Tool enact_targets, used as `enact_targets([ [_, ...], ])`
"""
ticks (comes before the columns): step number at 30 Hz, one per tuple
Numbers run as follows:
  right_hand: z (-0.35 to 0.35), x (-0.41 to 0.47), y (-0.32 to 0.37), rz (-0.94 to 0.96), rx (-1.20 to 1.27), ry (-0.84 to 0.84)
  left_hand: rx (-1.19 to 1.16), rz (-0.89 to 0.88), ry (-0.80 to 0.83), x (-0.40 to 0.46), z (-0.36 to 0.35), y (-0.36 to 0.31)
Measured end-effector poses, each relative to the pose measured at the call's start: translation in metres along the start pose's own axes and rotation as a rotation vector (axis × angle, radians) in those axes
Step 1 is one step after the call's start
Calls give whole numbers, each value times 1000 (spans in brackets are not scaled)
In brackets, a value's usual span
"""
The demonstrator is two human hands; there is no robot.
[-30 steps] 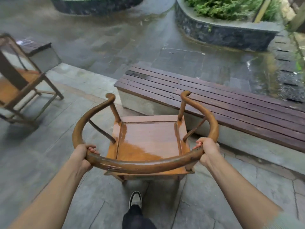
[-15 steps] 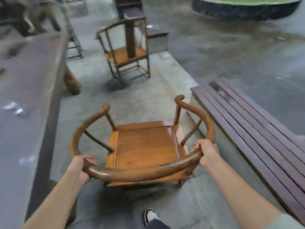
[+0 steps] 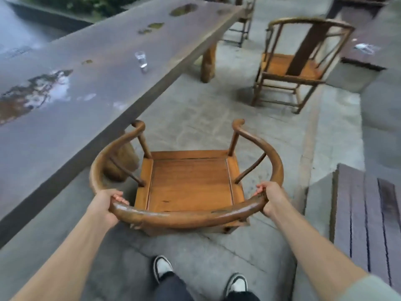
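While the fingers (image 3: 120, 197) of the left hand (image 3: 104, 204) and right hand (image 3: 272, 195) stay curled tight round the curved top rail, the chair (image 3: 191, 183) they hold has swung away from the slatted bench (image 3: 366, 213), now off to the right, and faces along the long wet table (image 3: 86, 83), close beside its edge. It probably needs only turning in and setting down.

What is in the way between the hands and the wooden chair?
Nothing visible. The left hand and the right hand both grip the chair by its curved back rail, skin right on the wood.
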State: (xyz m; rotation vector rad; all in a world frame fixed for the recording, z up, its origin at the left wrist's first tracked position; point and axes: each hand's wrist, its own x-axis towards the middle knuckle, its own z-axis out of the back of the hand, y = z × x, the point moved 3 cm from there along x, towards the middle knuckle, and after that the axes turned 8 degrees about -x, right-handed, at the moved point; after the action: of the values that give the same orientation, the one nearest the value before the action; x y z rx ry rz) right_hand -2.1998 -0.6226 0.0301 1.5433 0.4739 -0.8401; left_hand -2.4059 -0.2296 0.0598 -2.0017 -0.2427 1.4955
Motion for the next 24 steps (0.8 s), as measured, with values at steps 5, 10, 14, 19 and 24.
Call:
enact_targets([
  [5, 25, 5, -1, -35, -154, 105, -123, 0, -152, -41, 32, 57],
  [10, 27, 8, 14, -31, -223, 165, -294, -14, -210, -69, 39, 92],
  [14, 24, 22, 25, -60, -281, 246, -435, -41, -249, -91, 39, 124],
  [19, -10, 52, 64, -18, -387, 400, -651, -84, -276, -102, 17, 166],
  [24, -64, 64, 85, -36, -495, 538, -829, -108, -337, -119, 8, 190],
])
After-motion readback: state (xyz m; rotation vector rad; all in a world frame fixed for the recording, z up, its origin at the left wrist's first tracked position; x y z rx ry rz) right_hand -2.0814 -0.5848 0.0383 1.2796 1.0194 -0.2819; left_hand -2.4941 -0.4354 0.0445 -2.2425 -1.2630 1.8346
